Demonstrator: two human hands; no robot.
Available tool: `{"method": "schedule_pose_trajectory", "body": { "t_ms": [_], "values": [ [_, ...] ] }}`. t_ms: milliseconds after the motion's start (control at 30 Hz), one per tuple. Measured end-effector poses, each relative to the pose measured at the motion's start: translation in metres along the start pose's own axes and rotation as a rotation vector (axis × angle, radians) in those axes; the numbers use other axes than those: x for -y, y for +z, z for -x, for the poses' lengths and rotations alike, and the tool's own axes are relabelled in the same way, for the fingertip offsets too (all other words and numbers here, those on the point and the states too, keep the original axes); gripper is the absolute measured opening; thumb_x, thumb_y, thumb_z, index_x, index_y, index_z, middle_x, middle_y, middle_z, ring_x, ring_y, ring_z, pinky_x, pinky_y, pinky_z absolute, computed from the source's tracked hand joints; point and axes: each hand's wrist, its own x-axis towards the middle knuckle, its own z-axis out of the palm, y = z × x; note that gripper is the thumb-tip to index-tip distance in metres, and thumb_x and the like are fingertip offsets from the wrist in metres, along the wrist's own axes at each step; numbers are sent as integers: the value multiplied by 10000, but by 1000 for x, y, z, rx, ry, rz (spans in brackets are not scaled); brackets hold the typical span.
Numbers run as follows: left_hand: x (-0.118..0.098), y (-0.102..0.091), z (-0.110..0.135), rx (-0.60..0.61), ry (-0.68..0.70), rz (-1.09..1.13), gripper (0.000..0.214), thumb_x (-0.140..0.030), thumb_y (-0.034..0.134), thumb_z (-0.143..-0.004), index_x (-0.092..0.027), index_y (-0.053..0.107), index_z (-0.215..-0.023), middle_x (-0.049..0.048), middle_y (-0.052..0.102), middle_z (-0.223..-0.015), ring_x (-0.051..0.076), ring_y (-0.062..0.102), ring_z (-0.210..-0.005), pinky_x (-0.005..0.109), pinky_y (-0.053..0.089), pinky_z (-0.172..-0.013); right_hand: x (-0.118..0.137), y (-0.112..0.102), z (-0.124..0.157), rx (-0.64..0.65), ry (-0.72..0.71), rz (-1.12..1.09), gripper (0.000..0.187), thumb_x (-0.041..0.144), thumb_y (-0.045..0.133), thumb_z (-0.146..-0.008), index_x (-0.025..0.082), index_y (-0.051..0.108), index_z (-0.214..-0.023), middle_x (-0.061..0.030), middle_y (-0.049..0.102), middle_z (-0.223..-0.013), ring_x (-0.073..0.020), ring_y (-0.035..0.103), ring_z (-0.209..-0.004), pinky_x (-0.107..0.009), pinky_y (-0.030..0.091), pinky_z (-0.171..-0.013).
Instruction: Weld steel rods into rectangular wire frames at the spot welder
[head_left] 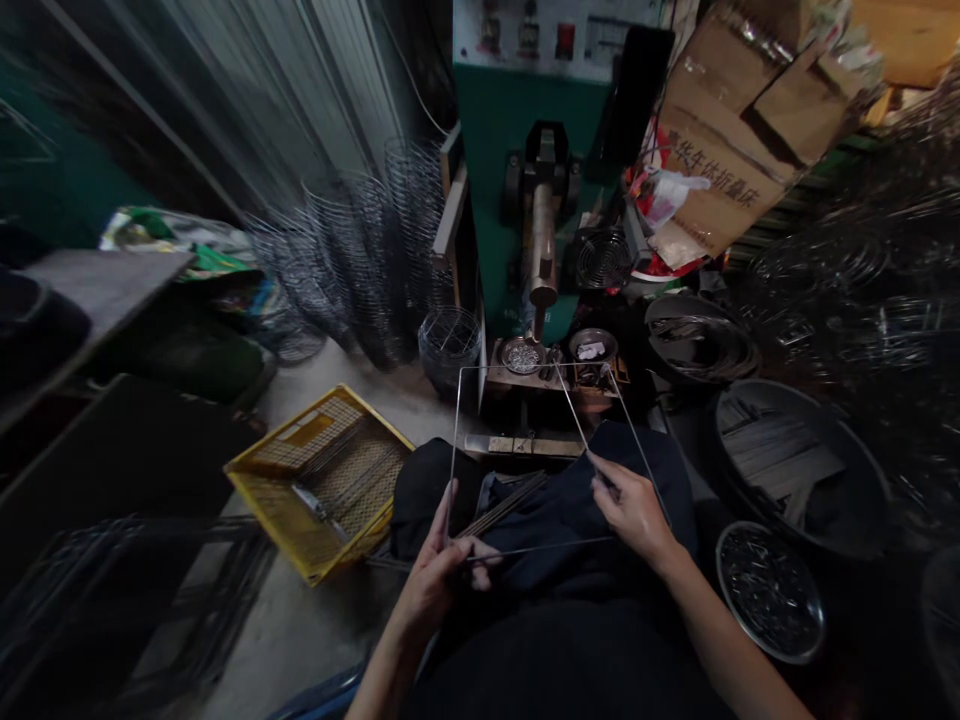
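Above my lap I hold a thin rectangular wire frame (456, 430). My left hand (442, 570) is closed round its lower left corner, thumb against the wire. My right hand (628, 505) pinches a straight metal rod (571, 405) that slants up to the frame's far side; whether the rod touches it I cannot tell. The frame's right side runs down beside my right hand and is partly hidden by it. Several loose rods (506, 503) lie across my lap, close to my left fingers.
In front stands a green machine (487, 180) with a metal arm (543, 240). Below it are a dish of small metal bits (523, 355) and another dish (592, 346). A yellow crate (319, 415) with rods stands left, wire coils behind it. Tubs of metal parts (795, 460) stand right.
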Motion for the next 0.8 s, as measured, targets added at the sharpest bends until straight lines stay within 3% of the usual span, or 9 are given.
{"method": "schedule_pose_trajectory", "body": {
  "t_ms": [233, 433, 633, 800],
  "values": [
    [7, -4, -2, 47, 1, 35, 936, -253, 583, -888, -292, -95, -1532, 99, 744, -807, 174, 645, -519, 249, 495, -506, -3, 6, -5, -49, 15, 53, 449, 235, 467, -901, 154, 596, -1323, -128, 694, -1106, -202, 670, -816, -354, 553, -813],
    [17, -2, -5, 65, -14, 69, 960, -268, 607, -881, -325, -102, -1526, 98, 752, -836, 175, 655, -510, 245, 490, -494, 34, 27, -3, 170, -89, -178, 454, 230, 484, -898, 195, 578, -1340, -79, 706, -1035, -167, 665, -770, -281, 571, -713],
    [20, -8, -6, 84, 31, 107, 944, -242, 581, -896, -337, -122, -1518, 85, 757, -827, 173, 666, -516, 240, 511, -494, 23, 22, -3, -11, -54, -62, 450, 241, 475, -913, 161, 571, -1345, -119, 695, -1116, -191, 685, -862, -315, 569, -816],
    [29, -10, 1, 135, 91, 184, 964, -151, 546, -878, -284, -174, -1506, 126, 766, -864, 186, 694, -531, 214, 510, -471, 24, 16, 5, 44, -167, 4, 386, 336, 510, -899, 207, 664, -1229, -84, 707, -1154, -245, 684, -1028, -347, 569, -881]
  ]
}}
